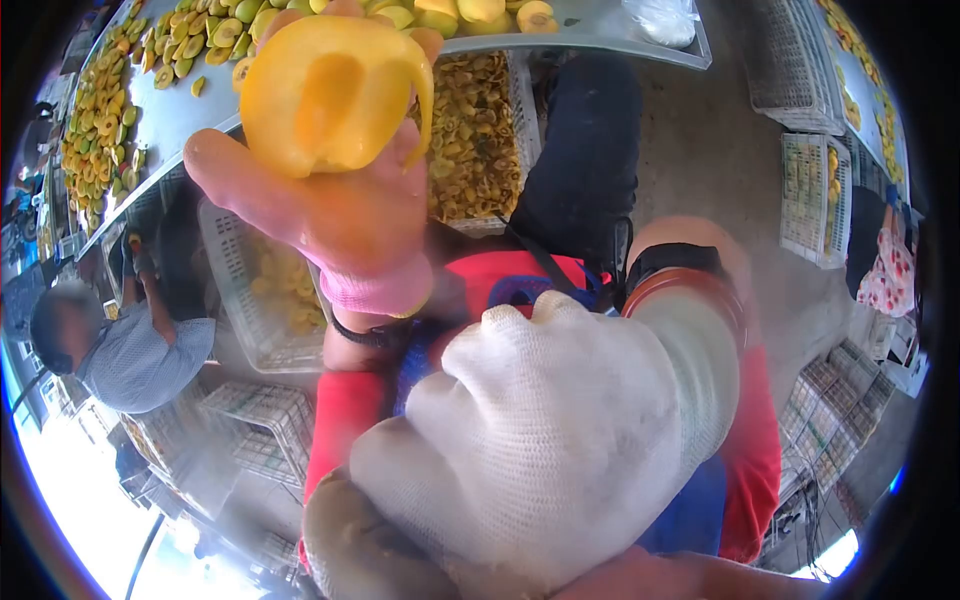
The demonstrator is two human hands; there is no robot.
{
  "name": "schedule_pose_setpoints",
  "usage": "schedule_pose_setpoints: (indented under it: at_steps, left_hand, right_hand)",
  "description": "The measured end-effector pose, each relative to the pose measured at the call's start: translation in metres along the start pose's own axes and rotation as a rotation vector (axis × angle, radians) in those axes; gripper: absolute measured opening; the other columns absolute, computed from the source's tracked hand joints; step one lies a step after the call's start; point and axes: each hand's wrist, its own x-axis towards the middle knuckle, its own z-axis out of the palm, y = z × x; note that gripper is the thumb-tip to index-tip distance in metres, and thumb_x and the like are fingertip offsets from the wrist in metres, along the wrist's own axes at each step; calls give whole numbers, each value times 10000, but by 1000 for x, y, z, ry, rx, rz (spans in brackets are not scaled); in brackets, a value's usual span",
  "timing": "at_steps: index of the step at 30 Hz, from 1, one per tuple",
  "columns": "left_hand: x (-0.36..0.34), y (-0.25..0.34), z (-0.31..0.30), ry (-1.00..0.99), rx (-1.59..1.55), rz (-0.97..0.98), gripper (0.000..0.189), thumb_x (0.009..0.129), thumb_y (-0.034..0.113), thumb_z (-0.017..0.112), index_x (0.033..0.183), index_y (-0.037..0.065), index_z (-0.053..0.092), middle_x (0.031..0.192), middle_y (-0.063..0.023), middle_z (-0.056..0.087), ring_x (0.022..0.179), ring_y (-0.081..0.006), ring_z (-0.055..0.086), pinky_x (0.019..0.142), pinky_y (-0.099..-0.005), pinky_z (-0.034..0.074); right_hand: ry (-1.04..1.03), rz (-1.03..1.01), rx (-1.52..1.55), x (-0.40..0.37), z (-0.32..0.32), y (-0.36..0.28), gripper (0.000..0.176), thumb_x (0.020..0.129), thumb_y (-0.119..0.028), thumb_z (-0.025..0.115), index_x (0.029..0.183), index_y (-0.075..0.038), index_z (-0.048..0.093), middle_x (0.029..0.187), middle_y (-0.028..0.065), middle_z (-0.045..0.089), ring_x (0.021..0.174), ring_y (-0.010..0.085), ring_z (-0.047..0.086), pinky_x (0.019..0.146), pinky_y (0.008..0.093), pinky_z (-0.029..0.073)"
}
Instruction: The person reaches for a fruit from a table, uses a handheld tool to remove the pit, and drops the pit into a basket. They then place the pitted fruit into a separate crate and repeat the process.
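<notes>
My left hand [350,225], in a pink glove with wet orange patches, is raised at the upper left. Its fingers close round a yellow-orange fruit half [330,100], whose hollowed cut face shows. Nearer the camera, my right hand [540,430] wears a white knitted glove and fills the lower middle. Its fingers are curled in a fist, and whatever it may grip is hidden. The two hands are apart.
Halved fruit lies on a metal table [610,30] along the top. Below stand a crate of peelings [525,110] and a white crate of yellow pieces [230,290]. A person [145,360] is at left, another person's patterned clothing [888,265] at right. Stacked crates [815,190] stand right.
</notes>
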Motion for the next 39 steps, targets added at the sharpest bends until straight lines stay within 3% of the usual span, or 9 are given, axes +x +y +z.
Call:
schedule_pose_setpoints:
  at_steps: [6,10,18,21,23,27,31,35,39]
  left_hand:
    - [7,-4,-24,99,-313,-279,650,840,276,692,1348,63,347,1304,-219,551,1209,-370,566,1009,-569,487]
    - [9,-8,-36,198,-446,-411,672,865,426,584,1351,9,379,1316,-228,544,1218,-367,556,1046,-546,456]
    - [18,-7,-59,408,-519,-606,939,916,727,369,1356,-99,444,1341,-244,530,1237,-361,537,1121,-500,394]
    - [24,0,-44,519,-263,-620,964,911,743,377,1377,-100,427,1367,-249,515,1250,-370,530,1128,-506,385]
    - [20,4,-47,469,-221,-630,930,916,749,365,1355,-65,461,1351,-217,538,1222,-358,549,1098,-488,406]
    - [8,-4,-70,284,-211,-618,790,962,684,359,1328,0,509,1296,-143,600,1107,-335,617,1004,-430,469]
    - [5,-1,-68,204,10,-638,874,935,712,378,1380,-37,453,1361,-207,542,1177,-360,576,1047,-472,447]
    - [0,-11,-83,153,-922,-625,909,916,744,375,1376,-36,464,1362,-235,540,1191,-364,573,1057,-511,440]
    - [2,-1,-61,278,-143,-591,858,935,720,363,1365,-14,483,1321,-213,579,1170,-356,591,1043,-514,450]
  right_hand:
    - [-343,-77,137,2,12,19,271,762,-320,643,896,-86,618,651,60,605,547,270,634,446,398,475]
    - [-225,-405,470,1,36,44,202,752,-262,662,818,-71,655,596,49,565,505,238,577,452,372,455]
    - [-235,-219,948,17,45,78,302,912,-233,635,1122,-27,565,767,143,656,696,352,671,596,426,520]
    - [-85,-84,607,31,34,100,298,908,-202,636,1103,-12,515,722,143,643,643,366,654,589,422,532]
    - [98,-56,300,35,37,117,260,862,-69,675,1090,-55,552,806,70,604,582,224,644,508,324,504]
    - [390,-170,-301,44,46,156,320,812,-68,711,1082,-44,542,770,96,620,617,285,649,506,351,500]
    - [327,-49,-492,49,40,168,324,808,-129,715,1076,-54,550,796,88,644,670,298,660,536,382,505]
    - [338,-28,-523,48,45,175,334,798,-201,678,1052,-51,521,763,123,623,617,324,638,517,429,504]
    - [317,4,-520,45,47,173,306,801,-192,674,1033,-53,533,766,122,624,622,323,641,515,434,502]
